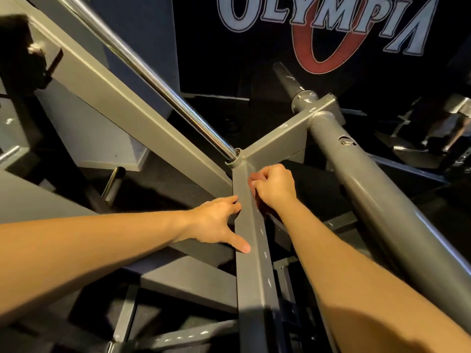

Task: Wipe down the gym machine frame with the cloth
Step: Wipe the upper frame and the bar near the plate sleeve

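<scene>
The grey gym machine frame (252, 240) runs up the middle as a square beam, meeting other beams at a welded joint (242, 159). My right hand (274, 187) is curled into a fist against the beam's right face just below the joint. It grips what looks like a dark cloth (263, 208), which shows only as a dim fold under the palm. My left hand (216, 222) rests on the beam's left side, with the thumb laid on the top face and the fingers touching the edge.
A chrome guide rod (153, 72) slants down into the joint. A thick round grey tube (369, 189) runs along the right, with a plate peg (288, 75) above it. A dark wall banner (318, 34) hangs behind. More frame bars (183, 278) cross below.
</scene>
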Demonstrator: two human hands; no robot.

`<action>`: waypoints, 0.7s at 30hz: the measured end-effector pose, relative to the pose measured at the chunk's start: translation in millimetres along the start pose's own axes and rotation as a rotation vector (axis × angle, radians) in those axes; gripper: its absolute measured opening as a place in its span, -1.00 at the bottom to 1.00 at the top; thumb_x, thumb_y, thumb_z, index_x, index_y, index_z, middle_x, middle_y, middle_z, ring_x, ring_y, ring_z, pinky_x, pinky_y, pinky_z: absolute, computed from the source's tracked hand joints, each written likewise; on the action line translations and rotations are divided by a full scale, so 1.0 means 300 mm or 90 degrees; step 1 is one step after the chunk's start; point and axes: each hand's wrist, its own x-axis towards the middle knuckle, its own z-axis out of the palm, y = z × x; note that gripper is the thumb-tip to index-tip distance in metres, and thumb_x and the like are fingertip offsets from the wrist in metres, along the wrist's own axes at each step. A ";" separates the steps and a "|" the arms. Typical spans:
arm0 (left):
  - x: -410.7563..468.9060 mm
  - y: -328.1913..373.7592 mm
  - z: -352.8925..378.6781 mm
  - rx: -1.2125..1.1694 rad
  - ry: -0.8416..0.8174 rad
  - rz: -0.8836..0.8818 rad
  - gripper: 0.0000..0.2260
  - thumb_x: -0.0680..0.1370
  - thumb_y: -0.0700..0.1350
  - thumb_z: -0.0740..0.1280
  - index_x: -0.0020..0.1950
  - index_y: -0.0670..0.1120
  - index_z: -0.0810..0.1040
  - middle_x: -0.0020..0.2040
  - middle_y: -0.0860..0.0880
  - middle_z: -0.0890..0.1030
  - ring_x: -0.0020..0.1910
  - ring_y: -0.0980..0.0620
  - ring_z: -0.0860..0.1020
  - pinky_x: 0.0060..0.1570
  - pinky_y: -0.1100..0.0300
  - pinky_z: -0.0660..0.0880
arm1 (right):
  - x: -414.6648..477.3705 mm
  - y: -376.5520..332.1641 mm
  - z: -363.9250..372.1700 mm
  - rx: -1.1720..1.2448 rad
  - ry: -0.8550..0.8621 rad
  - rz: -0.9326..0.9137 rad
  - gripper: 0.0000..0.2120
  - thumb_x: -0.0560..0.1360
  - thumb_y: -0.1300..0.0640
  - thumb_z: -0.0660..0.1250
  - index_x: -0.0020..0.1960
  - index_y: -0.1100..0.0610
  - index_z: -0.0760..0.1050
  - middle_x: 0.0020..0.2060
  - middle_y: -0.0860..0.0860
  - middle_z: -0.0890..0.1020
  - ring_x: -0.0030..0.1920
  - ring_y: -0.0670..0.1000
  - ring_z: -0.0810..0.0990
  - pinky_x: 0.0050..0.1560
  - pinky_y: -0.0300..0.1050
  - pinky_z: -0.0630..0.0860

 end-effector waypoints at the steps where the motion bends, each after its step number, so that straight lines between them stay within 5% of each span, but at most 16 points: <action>1: 0.001 -0.002 0.004 -0.002 0.002 -0.001 0.16 0.24 0.50 0.47 0.67 -0.02 0.13 0.68 0.03 -0.01 0.66 0.03 -0.07 0.62 -0.04 0.07 | 0.032 0.002 0.010 0.014 0.005 -0.013 -0.85 0.61 0.04 0.40 -0.07 0.07 0.67 -0.23 -0.02 0.66 -0.18 -0.05 0.63 -0.19 -0.16 0.53; 5: 0.002 -0.007 0.005 -0.004 0.020 0.006 0.15 0.29 0.44 0.49 0.68 -0.06 0.08 0.69 0.01 -0.03 0.65 0.03 -0.05 0.62 -0.01 0.08 | 0.077 0.022 -0.003 0.025 -0.042 -0.046 -0.90 0.58 0.06 0.43 -0.03 0.05 0.72 -0.18 -0.02 0.69 -0.12 -0.06 0.63 -0.06 -0.10 0.57; 12: -0.025 0.011 0.016 -0.051 0.020 0.000 0.16 0.27 0.40 0.53 0.67 -0.06 0.08 0.69 0.01 -0.04 0.65 0.04 -0.06 0.62 -0.02 0.09 | -0.054 -0.005 -0.179 -0.103 -0.375 -0.038 -0.84 0.35 0.29 0.59 -0.25 0.03 0.74 -0.21 -0.02 0.74 -0.02 -0.01 0.68 0.09 -0.03 0.57; 18: -0.033 0.010 0.020 -0.089 0.038 0.010 0.14 0.30 0.35 0.56 0.68 -0.05 0.06 0.69 0.05 -0.06 0.65 0.05 -0.06 0.61 -0.01 0.10 | 0.041 -0.023 -0.062 -0.126 -0.126 -0.055 -0.97 0.49 0.10 0.53 -0.11 0.06 0.72 -0.16 -0.05 0.71 -0.08 -0.08 0.66 0.02 -0.07 0.61; 21: -0.023 -0.002 0.032 -0.075 0.046 0.016 0.13 0.31 0.36 0.55 0.68 -0.05 0.06 0.68 0.06 -0.06 0.65 0.05 -0.05 0.61 0.01 0.10 | 0.134 -0.040 0.021 -0.065 -0.022 -0.094 -0.83 0.59 0.08 0.42 -0.14 0.09 0.69 -0.22 -0.05 0.70 -0.15 -0.10 0.66 -0.02 -0.08 0.62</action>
